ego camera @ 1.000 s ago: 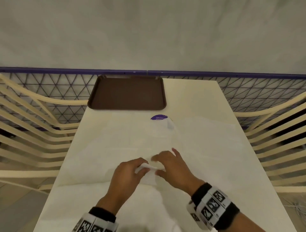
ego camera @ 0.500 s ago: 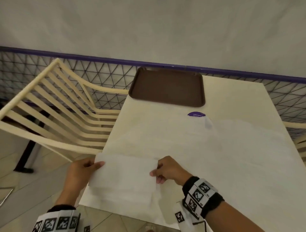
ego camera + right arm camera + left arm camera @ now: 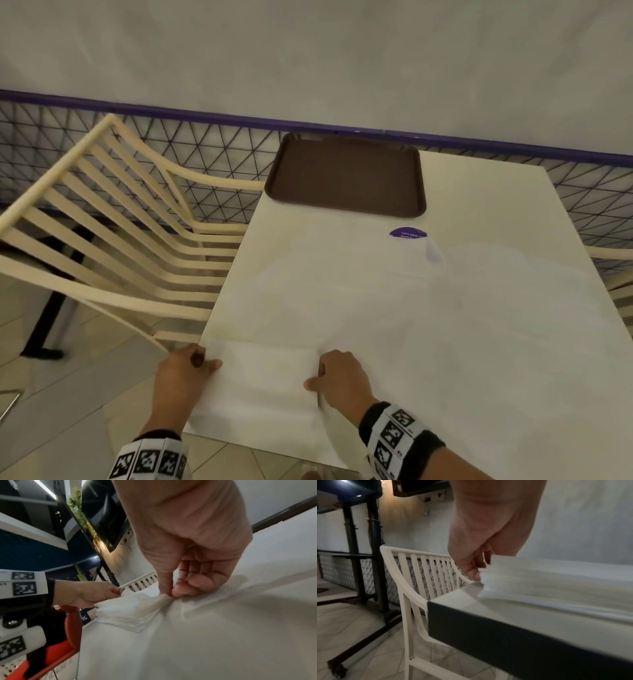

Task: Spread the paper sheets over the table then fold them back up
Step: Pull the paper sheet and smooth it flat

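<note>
White sheet (image 3: 267, 380) lies stretched between both hands at the bench's (image 3: 479, 342) near-left corner. Left hand (image 3: 185, 370) pinches its left edge, right hand (image 3: 339, 377) its right edge, long axis running left-right.

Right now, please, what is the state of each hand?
Left hand: closed, pinching the left edge of the paper sheet at the table corner.
Right hand: closed, pinching the same sheet's right edge.
</note>
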Demonstrator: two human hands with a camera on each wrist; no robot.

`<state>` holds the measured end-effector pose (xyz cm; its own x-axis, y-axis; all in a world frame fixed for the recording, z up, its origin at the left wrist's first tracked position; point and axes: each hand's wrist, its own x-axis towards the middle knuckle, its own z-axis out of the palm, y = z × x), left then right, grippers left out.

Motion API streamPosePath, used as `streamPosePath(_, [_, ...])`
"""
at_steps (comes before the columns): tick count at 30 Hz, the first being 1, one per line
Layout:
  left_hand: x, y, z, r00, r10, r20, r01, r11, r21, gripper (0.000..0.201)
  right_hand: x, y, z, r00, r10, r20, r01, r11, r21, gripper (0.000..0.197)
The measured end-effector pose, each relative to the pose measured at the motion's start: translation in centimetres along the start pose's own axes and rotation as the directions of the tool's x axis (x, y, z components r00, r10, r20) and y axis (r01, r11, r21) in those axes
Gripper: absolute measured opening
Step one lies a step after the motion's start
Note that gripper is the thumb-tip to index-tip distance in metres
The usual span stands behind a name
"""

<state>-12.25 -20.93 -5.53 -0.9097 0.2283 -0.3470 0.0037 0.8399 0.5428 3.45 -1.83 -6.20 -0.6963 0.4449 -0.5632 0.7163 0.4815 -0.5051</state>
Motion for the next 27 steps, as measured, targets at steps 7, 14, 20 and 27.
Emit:
streamPosePath(7, [0.2, 3.2, 1.6, 0.974, 0.208, -0.091, -0.175, 0.943, 0.283, 0.061, -1.6, 4.7, -4.5, 0.986, -0.13, -0.108, 0.145, 0.979, 0.144, 0.008])
streamPosePath(14, [0.0, 14.3, 8.0, 0.855, 0.516, 0.054, -0.518, 0.842, 0.154, 0.028, -4.5, 15.1, -11.7, 0.871, 0.081, -0.485, 0.041, 0.971, 0.237, 0.033])
streamPosePath(20, [-1.4, 25.1, 16.9, 0.643, 0.712, 0.283, -0.747, 0.665, 0.024, 0.02, -6.3, 21.2, -13.7, 0.83, 0.21, -0.517, -0.079, 0.961, 0.263, 0.037])
streamPosePath(27, [-4.8, 32.4, 25.2, 0.3, 0.776, 0.554, -0.935, 0.354, 0.011, 0.048, -7.3, 25.0, -14.2, 0.852, 0.191, -0.488, -0.09, 0.971, 0.222, 0.04])
